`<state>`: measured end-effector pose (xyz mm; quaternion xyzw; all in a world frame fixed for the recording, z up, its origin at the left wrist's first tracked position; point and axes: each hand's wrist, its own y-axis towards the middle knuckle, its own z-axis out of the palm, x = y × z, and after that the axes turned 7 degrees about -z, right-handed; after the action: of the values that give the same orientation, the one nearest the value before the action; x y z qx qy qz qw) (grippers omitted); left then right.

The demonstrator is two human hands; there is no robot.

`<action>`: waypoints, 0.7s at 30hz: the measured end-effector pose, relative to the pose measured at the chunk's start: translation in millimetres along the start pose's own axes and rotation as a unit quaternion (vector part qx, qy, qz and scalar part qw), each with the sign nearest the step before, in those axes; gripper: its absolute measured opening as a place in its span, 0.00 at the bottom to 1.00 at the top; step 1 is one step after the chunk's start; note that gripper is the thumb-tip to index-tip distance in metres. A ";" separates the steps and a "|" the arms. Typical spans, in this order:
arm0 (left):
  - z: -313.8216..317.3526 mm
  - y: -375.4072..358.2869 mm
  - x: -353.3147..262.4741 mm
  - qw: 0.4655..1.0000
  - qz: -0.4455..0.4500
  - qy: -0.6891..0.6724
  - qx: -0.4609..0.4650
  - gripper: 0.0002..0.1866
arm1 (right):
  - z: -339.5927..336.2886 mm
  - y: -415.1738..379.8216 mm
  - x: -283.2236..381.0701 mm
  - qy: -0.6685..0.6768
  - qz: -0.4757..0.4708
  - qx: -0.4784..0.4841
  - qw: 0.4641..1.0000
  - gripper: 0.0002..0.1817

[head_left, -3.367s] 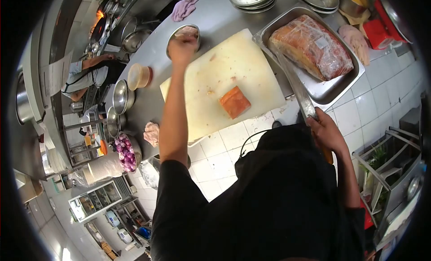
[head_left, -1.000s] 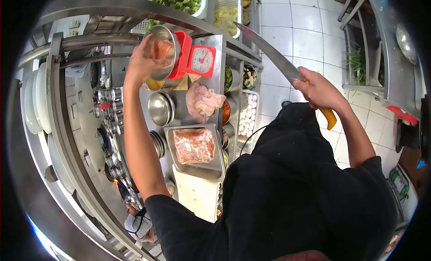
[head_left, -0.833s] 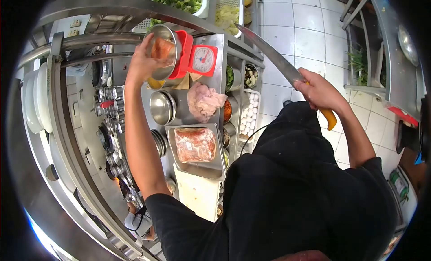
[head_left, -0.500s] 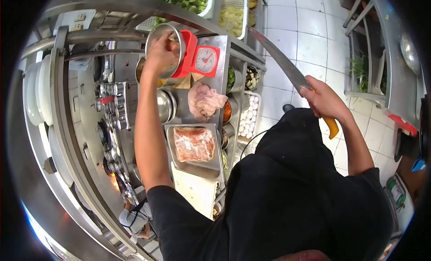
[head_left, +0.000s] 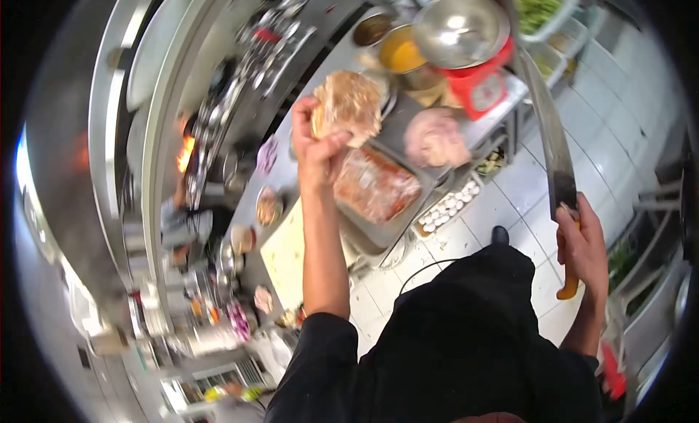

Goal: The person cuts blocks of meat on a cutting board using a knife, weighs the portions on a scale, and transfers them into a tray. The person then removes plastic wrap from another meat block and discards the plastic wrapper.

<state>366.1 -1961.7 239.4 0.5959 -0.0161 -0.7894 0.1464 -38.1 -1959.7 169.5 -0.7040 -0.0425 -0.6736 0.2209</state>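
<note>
My left hand (head_left: 317,152) is raised over the counter, its fingers and thumb closed on a floppy, pale pinkish-brown piece of raw meat (head_left: 351,106). Just below lies a frosty-looking red block of meat (head_left: 375,185) in a metal tray (head_left: 370,255). Off to the right, over the floor, my right hand (head_left: 585,242) grips the yellow handle of a long knife (head_left: 545,128), its blade pointing up and away. A steel bowl (head_left: 460,31) sits on a red kitchen scale (head_left: 484,94). Near the scale rests a pale pink lump of meat (head_left: 435,139).
A cutting board (head_left: 285,254) lies beside the tray. White eggs (head_left: 448,208) fill a container below the counter edge. Beyond the counter, a flame (head_left: 186,152) burns at the stove, near another person (head_left: 191,226). A shelf rail (head_left: 156,132) runs along the left.
My left hand has come out of the bowl and moved back toward the tray, now with a piece of meat in it. The knife stays in my right hand; the view has turned.
</note>
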 end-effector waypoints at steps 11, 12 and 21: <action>-125.8 -259.2 18.3 0.936 0.013 0.162 -0.311 0.31 | 196.7 -8.0 17.3 -0.303 -0.124 0.321 0.889 0.09; -136.1 -273.9 29.9 0.932 0.002 0.157 -0.327 0.31 | 218.1 -14.4 10.6 -0.337 -0.130 0.345 0.866 0.09; -203.8 -337.6 78.2 0.859 0.000 0.399 -0.322 0.27 | 321.0 -82.2 -38.4 -0.471 -0.178 0.367 0.782 0.10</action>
<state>467.9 -1628.0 39.8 0.7792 0.2993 -0.4455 0.3238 227.5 -1758.5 154.8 -0.7792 -0.5099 -0.2197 0.2908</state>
